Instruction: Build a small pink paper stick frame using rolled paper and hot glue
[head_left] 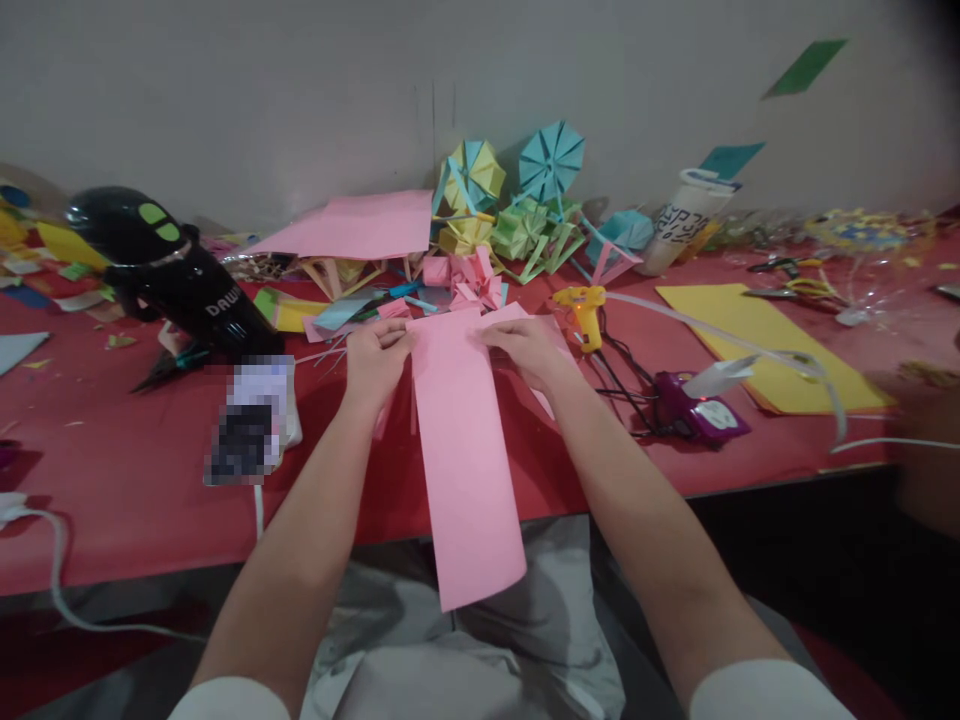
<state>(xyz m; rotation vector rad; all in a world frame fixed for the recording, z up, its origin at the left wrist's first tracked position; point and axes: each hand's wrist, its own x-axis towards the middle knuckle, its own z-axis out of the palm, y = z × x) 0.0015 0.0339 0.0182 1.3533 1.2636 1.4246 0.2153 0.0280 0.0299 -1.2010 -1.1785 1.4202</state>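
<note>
A long pink paper strip [465, 460] lies across the red table [135, 480] and hangs over its near edge toward my lap. My left hand [377, 360] pinches the strip's far left corner with curled fingers. My right hand [527, 350] grips the far right corner, fingers closed on the paper. Just beyond my hands sit small folded pink paper pieces [469, 280].
A black heat gun [169, 275] stands at left beside a blurred phone [251, 420]. A yellow glue gun [585, 312], purple power adapter [697, 410] and yellow sheet [765, 345] lie right. Folded paper fans [517, 190], a pink sheet [360, 225] and scissors [787, 280] sit at the back.
</note>
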